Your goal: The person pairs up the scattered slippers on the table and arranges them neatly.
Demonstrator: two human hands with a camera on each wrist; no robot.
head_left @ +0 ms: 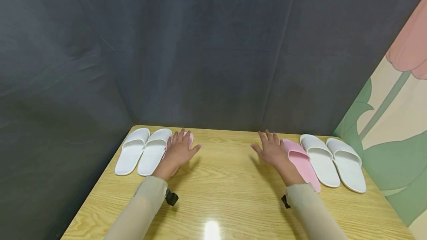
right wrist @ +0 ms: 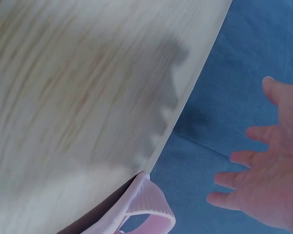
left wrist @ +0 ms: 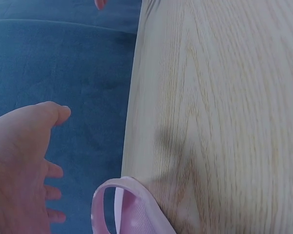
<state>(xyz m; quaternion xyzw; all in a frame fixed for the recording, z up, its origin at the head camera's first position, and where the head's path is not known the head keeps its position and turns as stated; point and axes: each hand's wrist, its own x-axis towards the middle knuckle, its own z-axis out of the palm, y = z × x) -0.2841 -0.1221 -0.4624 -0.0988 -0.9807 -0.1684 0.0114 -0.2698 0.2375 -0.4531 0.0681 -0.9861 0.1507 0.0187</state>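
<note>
With fingers spread and palm down, my left hand (head_left: pixel 179 150) hovers above a pink slipper (head_left: pixel 191 140), hiding most of it in the head view. My right hand (head_left: pixel 271 150), also spread and holding nothing, hangs over the table beside another pink slipper (head_left: pixel 303 162) and overlaps its inner edge. In the left wrist view, the thumb and fingers of the left hand (left wrist: pixel 22 156) are apart from the pink slipper (left wrist: pixel 139 209). The right wrist view shows the right hand (right wrist: pixel 268 165) with straight fingers, off to the side of its pink slipper (right wrist: pixel 132 209).
Two white slippers, an outer one (head_left: pixel 132 152) and an inner one (head_left: pixel 155 152), lie at the wooden table's (head_left: pixel 220 180) left edge. Two more white slippers (head_left: pixel 320 160) (head_left: pixel 347 164) lie on the right. A dark curtain (head_left: pixel 207 55) hangs behind; a painted wall (head_left: pixel 393 132) stands at right.
</note>
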